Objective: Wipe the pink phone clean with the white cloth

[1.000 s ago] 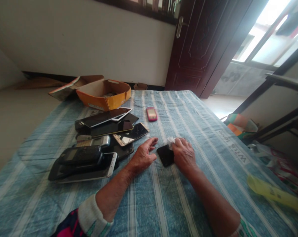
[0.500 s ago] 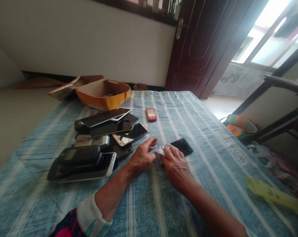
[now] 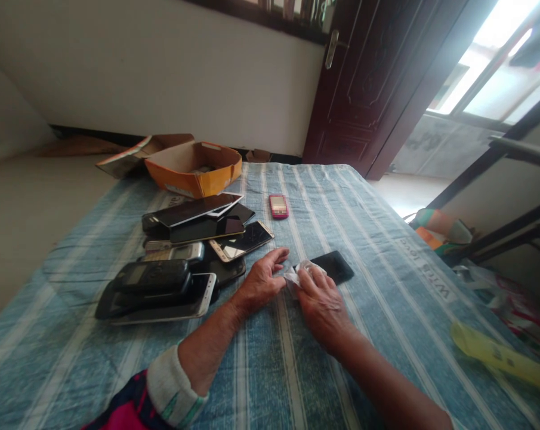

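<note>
A white crumpled tissue (image 3: 312, 267) is bunched under the fingers of my right hand (image 3: 324, 304), which presses it onto a dark smartphone (image 3: 339, 267) lying on the striped cloth. The phone's near left end is covered by the tissue and the fingers. My left hand (image 3: 264, 278) rests on its side by that end, thumb and fingers apart and nothing visible between them; whether it touches the phone is unclear. Left of it lies a pile of old phones, among them a cracked gold-edged smartphone (image 3: 243, 240) and a thick black phone (image 3: 151, 276).
A small pink phone (image 3: 278, 206) lies alone farther back. Behind the pile stands an open orange cardboard box (image 3: 193, 179). The blue striped cloth (image 3: 368, 364) covers the surface. A yellow translucent bag (image 3: 497, 355) is at the right edge, and a dark red door (image 3: 359, 101) stands beyond.
The whole view has shifted slightly, so things appear a little farther right. Both hands keep nearly the same places, with the tissue still on the phone.
</note>
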The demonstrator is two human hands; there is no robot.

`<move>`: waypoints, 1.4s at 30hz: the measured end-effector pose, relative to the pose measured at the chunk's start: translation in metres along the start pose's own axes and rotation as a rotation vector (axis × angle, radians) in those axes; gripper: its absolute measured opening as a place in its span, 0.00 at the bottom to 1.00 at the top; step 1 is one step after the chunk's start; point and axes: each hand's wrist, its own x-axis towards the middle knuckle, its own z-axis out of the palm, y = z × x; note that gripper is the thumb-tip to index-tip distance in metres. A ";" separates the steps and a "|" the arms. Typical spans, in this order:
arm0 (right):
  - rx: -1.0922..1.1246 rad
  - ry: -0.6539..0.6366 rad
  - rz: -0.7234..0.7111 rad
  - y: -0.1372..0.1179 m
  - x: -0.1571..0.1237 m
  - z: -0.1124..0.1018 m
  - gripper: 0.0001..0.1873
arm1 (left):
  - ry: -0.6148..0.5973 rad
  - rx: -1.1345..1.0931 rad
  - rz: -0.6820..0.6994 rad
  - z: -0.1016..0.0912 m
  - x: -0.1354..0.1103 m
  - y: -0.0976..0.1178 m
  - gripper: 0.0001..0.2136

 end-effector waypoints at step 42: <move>-0.138 -0.047 0.408 0.066 -0.018 0.008 0.20 | 0.043 0.022 -0.001 -0.001 0.007 -0.003 0.26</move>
